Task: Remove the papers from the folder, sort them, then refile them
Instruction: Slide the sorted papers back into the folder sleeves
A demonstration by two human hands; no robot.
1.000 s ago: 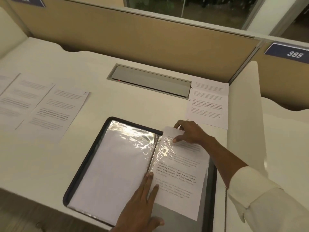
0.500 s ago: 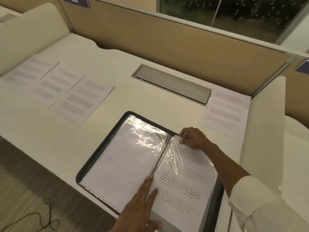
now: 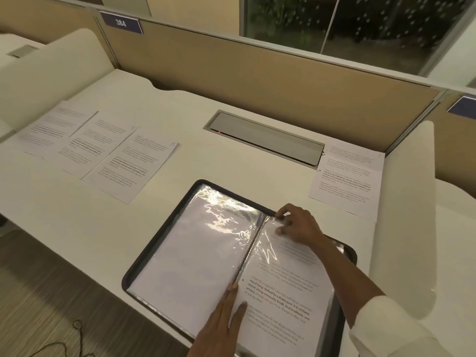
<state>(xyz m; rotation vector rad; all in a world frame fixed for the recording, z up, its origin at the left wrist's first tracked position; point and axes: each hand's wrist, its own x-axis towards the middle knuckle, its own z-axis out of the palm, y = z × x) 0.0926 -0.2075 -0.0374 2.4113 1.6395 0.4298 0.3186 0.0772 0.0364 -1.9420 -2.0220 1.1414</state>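
A black-edged folder with clear plastic sleeves lies open on the white desk. A printed paper sits inside the right-hand sleeve. My right hand pinches the top edge of that sleeve near the spine. My left hand rests flat with straight fingers on the bottom of the pages beside the spine. The left-hand sleeve shows a blank white sheet under glare. Three printed papers lie side by side on the desk at the left. One more printed paper lies at the right.
A grey cable hatch is set into the desk behind the folder. Tan partition panels close off the back. White curved dividers stand at both sides. A thin cord lies on the floor at lower left.
The paper that stuck out of the top of the right sleeve has slid fully in. My right hand moved up to the sleeve's top edge. The camera view swung left.
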